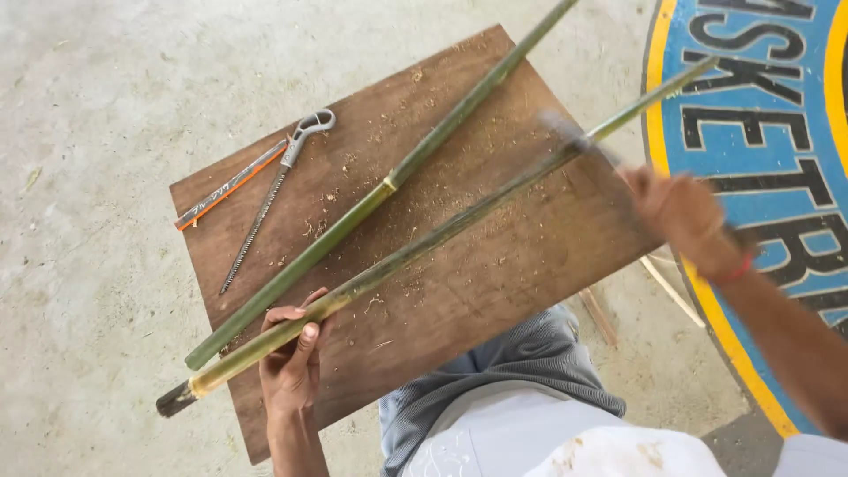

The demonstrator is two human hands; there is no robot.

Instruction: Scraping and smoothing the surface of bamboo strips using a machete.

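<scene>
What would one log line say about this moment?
left hand: grips bamboo pole | right hand: blurred, holds tool at pole | second pole, pliers on board

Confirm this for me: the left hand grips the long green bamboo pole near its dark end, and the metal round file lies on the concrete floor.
Not quite. In the head view the left hand does grip the long green bamboo pole near its dark end, but the metal round file lies on the brown wooden board, not on the concrete floor.

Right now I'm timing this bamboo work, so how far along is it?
Done: sawdust and shavings litter the brown wooden board. In hand: the left hand grips the long green bamboo pole while the right hand, motion-blurred, works a blurred tool against it. Left: the second green bamboo pole lies untouched beside the metal rasp.
</scene>
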